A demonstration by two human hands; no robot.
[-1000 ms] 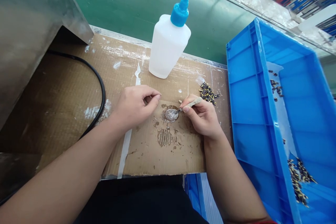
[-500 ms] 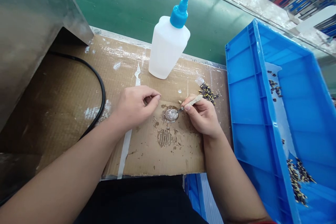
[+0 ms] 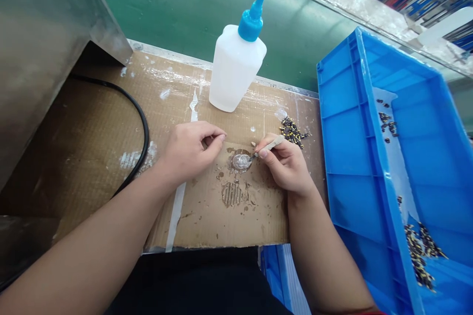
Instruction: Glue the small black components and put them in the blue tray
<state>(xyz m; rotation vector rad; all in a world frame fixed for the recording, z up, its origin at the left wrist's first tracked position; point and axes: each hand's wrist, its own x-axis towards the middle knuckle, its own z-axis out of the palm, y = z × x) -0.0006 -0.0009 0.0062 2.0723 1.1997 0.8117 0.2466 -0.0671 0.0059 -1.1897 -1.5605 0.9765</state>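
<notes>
My right hand (image 3: 286, 165) is closed round a slim stick-like tool with a pale, taped-looking handle (image 3: 274, 142). Its dark tip points down-left and meets the right edge of a small clear, shiny blob (image 3: 241, 161), which sits in a worn hollow of the cardboard (image 3: 207, 216). To the left, my left hand (image 3: 194, 150) rests with thumb and forefinger pressed together; whatever lies between them, if anything, is too small to make out. Just behind my right hand is a pile of small black-and-yellow parts (image 3: 291, 132).
A white squeeze bottle (image 3: 236, 69) with a blue nozzle stands upright behind the hands. On the right is a blue crate (image 3: 347, 157) holding more small parts (image 3: 417, 256). A black cable (image 3: 142, 123) curves at left beside a metal housing (image 3: 48, 34).
The tool's tip has shifted slightly down at the clear blob's right edge, and my right hand has dipped a little with it. My left hand stays where it was.
</notes>
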